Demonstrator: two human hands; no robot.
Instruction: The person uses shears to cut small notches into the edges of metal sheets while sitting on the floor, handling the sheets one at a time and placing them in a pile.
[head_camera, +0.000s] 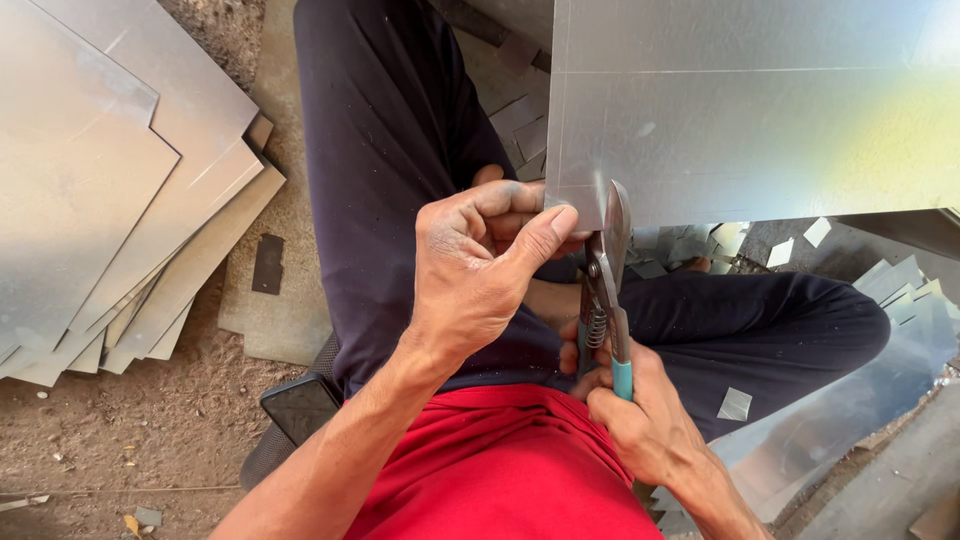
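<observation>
Metal sheet (740, 110) corner between left fingers (520, 215)

- The person wears a plain red short-sleeved shirt (500, 470) of soft knit cloth, with no print showing on it.
- Dark navy trousers (400, 130) cover both legs; the cloth is dusty, flecked with pale specks and creased at the knees.
- Both forearms are bare below the sleeves.
- The left hand (480, 270) and right hand (640, 420) are bare, without gloves, rings or a watch.
- The knuckles and finger backs carry grey, dusty smudges.
</observation>
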